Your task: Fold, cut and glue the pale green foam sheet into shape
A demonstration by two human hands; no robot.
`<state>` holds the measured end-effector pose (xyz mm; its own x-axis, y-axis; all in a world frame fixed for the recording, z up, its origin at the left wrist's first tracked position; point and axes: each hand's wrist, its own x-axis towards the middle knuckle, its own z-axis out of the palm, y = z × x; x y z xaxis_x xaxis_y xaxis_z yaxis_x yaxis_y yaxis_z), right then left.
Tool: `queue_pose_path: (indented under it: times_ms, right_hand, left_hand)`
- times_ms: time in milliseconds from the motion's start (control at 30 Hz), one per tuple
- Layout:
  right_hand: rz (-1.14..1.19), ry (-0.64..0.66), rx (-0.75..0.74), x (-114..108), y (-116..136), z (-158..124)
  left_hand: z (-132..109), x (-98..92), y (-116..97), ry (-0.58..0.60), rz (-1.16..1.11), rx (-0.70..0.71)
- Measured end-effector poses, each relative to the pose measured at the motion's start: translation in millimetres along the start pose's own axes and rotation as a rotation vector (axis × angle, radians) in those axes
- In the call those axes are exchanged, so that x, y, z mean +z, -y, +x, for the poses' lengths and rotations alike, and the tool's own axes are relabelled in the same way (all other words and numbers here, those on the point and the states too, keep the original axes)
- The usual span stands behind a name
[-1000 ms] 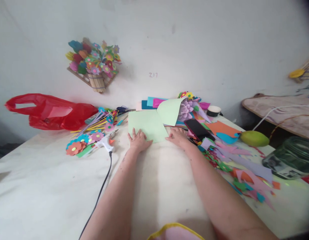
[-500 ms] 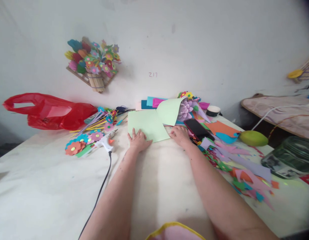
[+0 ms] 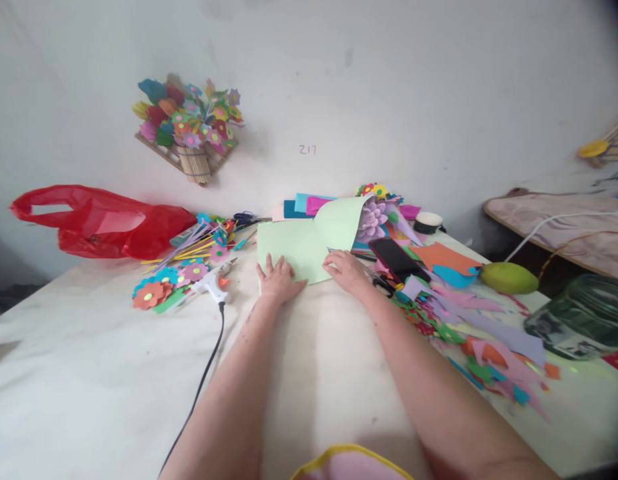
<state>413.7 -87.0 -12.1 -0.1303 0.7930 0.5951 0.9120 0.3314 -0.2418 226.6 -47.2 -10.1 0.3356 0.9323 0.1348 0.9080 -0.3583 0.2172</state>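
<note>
A light green sheet (image 3: 289, 240) of craft foam or paper lies on the white table, its right part curling up and over. My left hand (image 3: 279, 280) rests on the sheet's near left part, fingers spread and holding it flat. At the near right corner, my right hand (image 3: 347, 270) has its fingers bent and drawn together on the sheet's edge. Behind the curled part sits a lilac layered flower (image 3: 372, 220). Close to my right hand are a dark phone (image 3: 396, 259) and a pair of scissors (image 3: 383, 285), partly covered.
On the left lie a white glue gun (image 3: 211, 285) with its black cord, foam flowers (image 3: 153, 295), coloured sticks and a red plastic bag (image 3: 123, 227). Coloured scraps (image 3: 489, 360) spread on the right, near a green fruit (image 3: 509, 277) and a glass jar (image 3: 583, 313). A flower decoration (image 3: 193, 127) hangs on the wall.
My right hand has slid left onto the sheet's near right corner, its fingers drawing closer together. My left hand stays in place on the sheet.
</note>
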Motion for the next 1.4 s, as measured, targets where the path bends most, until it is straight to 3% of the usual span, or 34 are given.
queue_pose_path:
  times_ms: [233, 400, 567, 700, 1033, 1400]
  right_hand:
    - [-0.026, 0.262, 0.022, 29, 22, -6]
    - [-0.070, 0.378, 0.077, 33, 22, -8]
    - [-0.075, 0.364, 0.081, 30, 22, -9]
    - [-0.063, 0.348, 0.058, 29, 22, -10]
    - [0.127, 0.278, 0.026, 30, 25, -9]
    - [0.270, 0.274, 0.036, 39, 46, 16]
  left_hand:
    - [-2, 0.2, -4, -0.032, -0.040, 0.034]
    - [-1, -9.7, 13, 0.029, -0.064, 0.104]
    - [-5, -23.1, 32, 0.174, -0.117, 0.163]
    - [-10, -27.1, 36, 0.215, -0.171, 0.209]
    - [-17, -20.4, 47, 0.076, -0.263, 0.235]
    - [-21, -15.4, 50, -0.032, -0.363, 0.248]
